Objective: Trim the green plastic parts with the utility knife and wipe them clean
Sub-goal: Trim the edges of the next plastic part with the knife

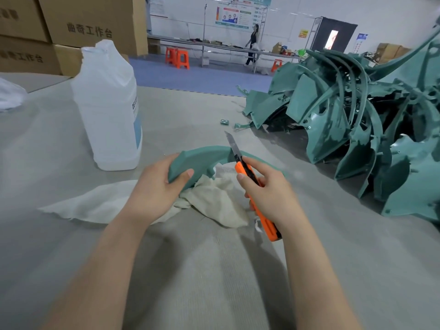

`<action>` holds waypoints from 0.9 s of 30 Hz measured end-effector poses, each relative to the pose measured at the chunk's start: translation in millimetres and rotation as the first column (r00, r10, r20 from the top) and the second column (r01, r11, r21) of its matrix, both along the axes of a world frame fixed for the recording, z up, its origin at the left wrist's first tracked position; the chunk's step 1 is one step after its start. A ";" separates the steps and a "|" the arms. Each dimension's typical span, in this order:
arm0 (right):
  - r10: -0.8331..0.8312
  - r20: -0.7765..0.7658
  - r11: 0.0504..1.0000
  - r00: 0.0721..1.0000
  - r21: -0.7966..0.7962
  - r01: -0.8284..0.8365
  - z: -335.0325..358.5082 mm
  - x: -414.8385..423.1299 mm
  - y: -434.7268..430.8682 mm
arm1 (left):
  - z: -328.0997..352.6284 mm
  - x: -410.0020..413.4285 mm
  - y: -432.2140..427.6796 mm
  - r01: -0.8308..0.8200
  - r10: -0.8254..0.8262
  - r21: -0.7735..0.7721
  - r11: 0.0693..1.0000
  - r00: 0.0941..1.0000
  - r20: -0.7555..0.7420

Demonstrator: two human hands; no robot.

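Green plastic part point(202, 156), a curved strip, lies over the cloth point(214, 201) on the counter point(214, 270), its broad end clasped in the left hand point(154, 194) grip. The right hand point(269, 194) grip wraps the utility knife point(269, 225), blade across the strip. It looks light, stiff and slick, so the broad end is best to hold.

Table point(214, 270): grey covering, finely ribbed.

- Cream cloth point(214, 198) lies crumpled on it directly beneath the fingers of the left hand point(152, 189). One flap is spread flat to their left, and another reaches towards the right hand point(269, 194).
- White translucent jug point(107, 110) stands upright beyond and left of the left fingers, near the cloth.
- Heap of green plastic parts point(345, 120) lies right of the right fingers, well apart.
- Small green offcuts point(224, 121) lie beyond the right fingertips, just beside the heap.
- White crumpled item point(9, 96) lies far left of the left fingers; kind unclear.
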State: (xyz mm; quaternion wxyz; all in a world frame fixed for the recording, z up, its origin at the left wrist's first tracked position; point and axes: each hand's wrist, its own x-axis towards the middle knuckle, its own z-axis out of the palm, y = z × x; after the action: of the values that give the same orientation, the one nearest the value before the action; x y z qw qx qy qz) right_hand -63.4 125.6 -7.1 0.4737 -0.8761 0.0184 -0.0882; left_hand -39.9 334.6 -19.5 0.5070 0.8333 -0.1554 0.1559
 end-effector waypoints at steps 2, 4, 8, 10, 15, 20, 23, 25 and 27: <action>0.031 0.002 0.999 1.000 0.013 -0.031 1.3 -0.5 3.1 | 0.7 -1.2 -0.4 0.009 -0.009 0.008 1.000 1.000 0.006; 0.057 0.010 0.998 0.998 0.039 -0.057 2.9 -1.9 5.8 | 0.7 -1.3 -0.3 0.011 -0.011 -0.004 1.000 1.000 -0.002; 0.111 0.019 0.990 0.994 0.084 -0.113 6.1 -5.9 10.2 | 0.0 -0.7 -0.8 0.008 -0.009 -0.009 1.000 1.000 -0.013; 0.122 0.029 0.989 0.992 0.078 -0.124 7.0 -6.6 10.8 | 0.2 -0.5 -0.9 0.014 -0.014 -0.017 1.000 1.000 -0.014; 0.144 0.032 0.984 0.989 0.098 -0.147 9.6 -8.6 10.4 | 0.4 -1.2 -0.1 0.022 -0.023 -0.038 0.999 0.999 -0.027; 0.159 0.026 0.978 0.987 0.129 -0.161 10.5 -9.5 10.0 | 0.9 -0.6 0.4 0.024 -0.025 -0.042 0.999 0.999 -0.023; 0.172 0.021 0.973 0.985 0.149 -0.174 11.6 -10.5 9.7 | 1.6 -1.1 1.3 0.022 -0.023 -0.047 0.999 0.999 -0.025; 0.166 0.017 0.975 0.986 0.146 -0.167 11.0 -10.1 9.9 | 1.6 -1.1 1.2 0.020 -0.021 -0.042 0.999 0.999 -0.029; 0.135 0.019 0.981 0.991 0.138 -0.136 9.5 -8.4 10.5 | 1.7 -0.6 0.4 0.005 -0.006 -0.038 0.999 1.000 -0.028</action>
State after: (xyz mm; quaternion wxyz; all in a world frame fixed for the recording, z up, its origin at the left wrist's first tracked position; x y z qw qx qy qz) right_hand -71.8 136.1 2.4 0.5386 -0.8397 -0.0374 -0.0586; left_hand -40.5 335.0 -17.8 0.5254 0.8252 -0.1476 0.1456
